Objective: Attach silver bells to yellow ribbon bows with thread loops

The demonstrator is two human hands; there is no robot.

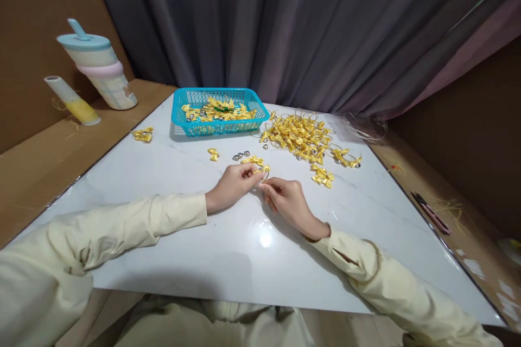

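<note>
My left hand (235,183) is closed in a pinch on a thin loop with yellow bows (264,168), a bit in front of the table's middle. Close beside it, my right hand (287,198) pinches the loop's near end; the exact spot between the fingertips is too small to make out. Just beyond the hands lie several silver heart charms (241,155) and a single yellow bow (213,154). To the right is a small group of loose bows (323,177). A large heap of yellow bow loops (300,135) with silver charms lies behind.
A blue basket (220,131) at the back holds more bow loops. One bow bundle (142,134) lies at the left. A tumbler (100,70) and a yellow-white roll (73,100) stand on the left cardboard. Pink-handled scissors (432,214) lie at the right edge. A curtain (285,21) hangs behind.
</note>
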